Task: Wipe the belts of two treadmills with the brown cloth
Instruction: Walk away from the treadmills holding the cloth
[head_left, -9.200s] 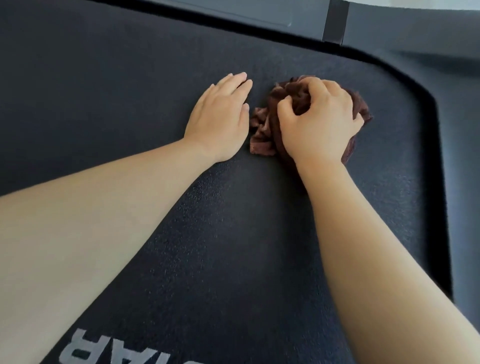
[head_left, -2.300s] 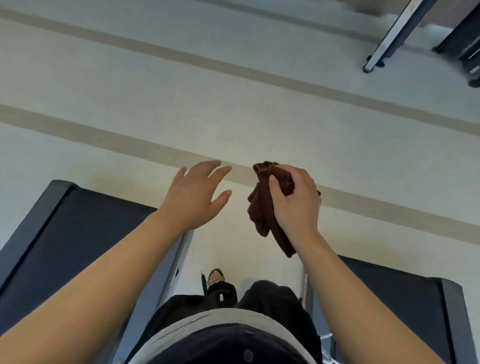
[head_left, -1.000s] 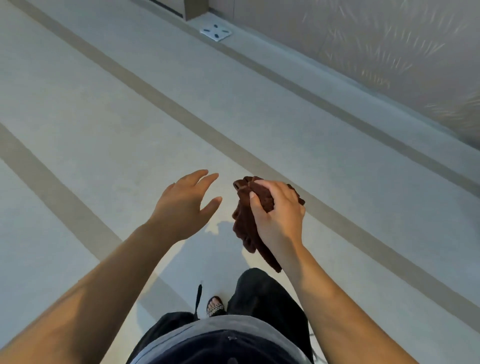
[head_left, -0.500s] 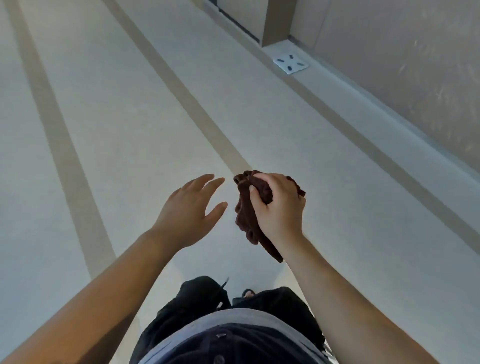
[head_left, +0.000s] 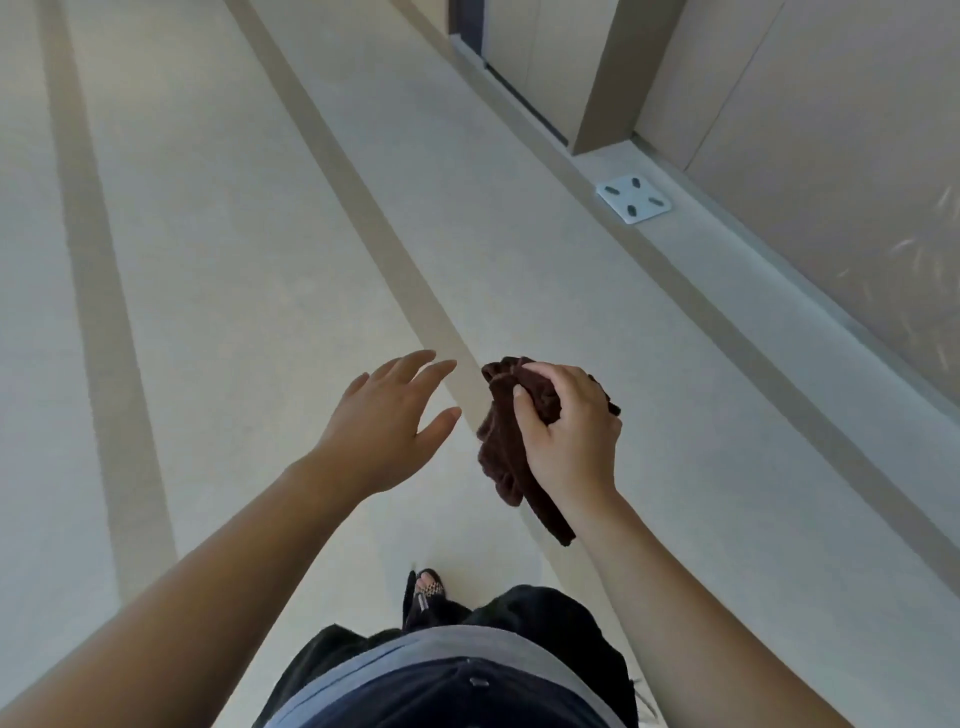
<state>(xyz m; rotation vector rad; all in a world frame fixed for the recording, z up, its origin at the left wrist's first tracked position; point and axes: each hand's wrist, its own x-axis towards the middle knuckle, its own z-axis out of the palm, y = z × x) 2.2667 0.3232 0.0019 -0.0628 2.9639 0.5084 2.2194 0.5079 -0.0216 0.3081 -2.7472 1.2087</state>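
No text, label, brand or number can be read anywhere.

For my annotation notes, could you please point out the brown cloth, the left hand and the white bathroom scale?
brown cloth (head_left: 501, 457): head view, on its hanging folds.
left hand (head_left: 387, 421): head view, back of the hand.
white bathroom scale (head_left: 633, 199): head view, centre of its top.
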